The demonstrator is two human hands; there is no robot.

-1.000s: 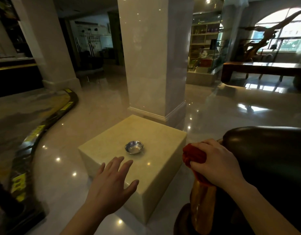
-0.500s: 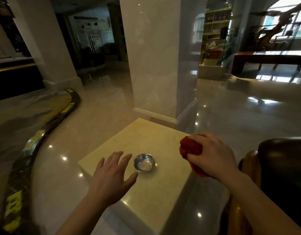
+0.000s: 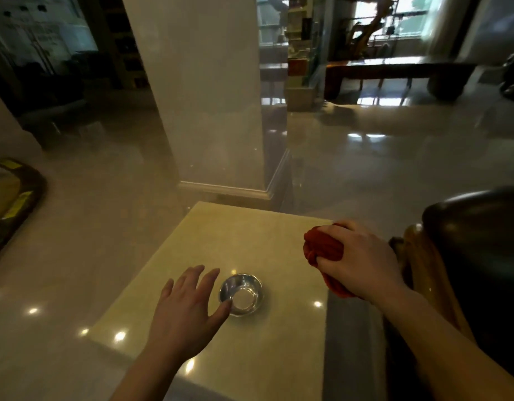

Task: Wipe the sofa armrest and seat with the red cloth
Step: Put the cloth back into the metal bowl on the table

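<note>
Glossy pale floor (image 3: 394, 169), cream stone block table (image 3: 250, 357) standing on it beside the pillar, small steel bowl (image 3: 241, 294) sitting upright on top

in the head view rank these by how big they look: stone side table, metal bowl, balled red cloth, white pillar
1. white pillar
2. stone side table
3. and 4. unsure: metal bowl and red cloth look alike, the cloth partly hidden in the right hand.

A glossy pale stone floor (image 3: 380, 169) mirrors ceiling lights. A white marble pillar (image 3: 203, 91) rises at upper centre. A long dark wooden bench (image 3: 394, 72) stands upper right before a bright window (image 3: 391, 18). A cream stone block table (image 3: 250, 244) fills the lower centre.
</note>
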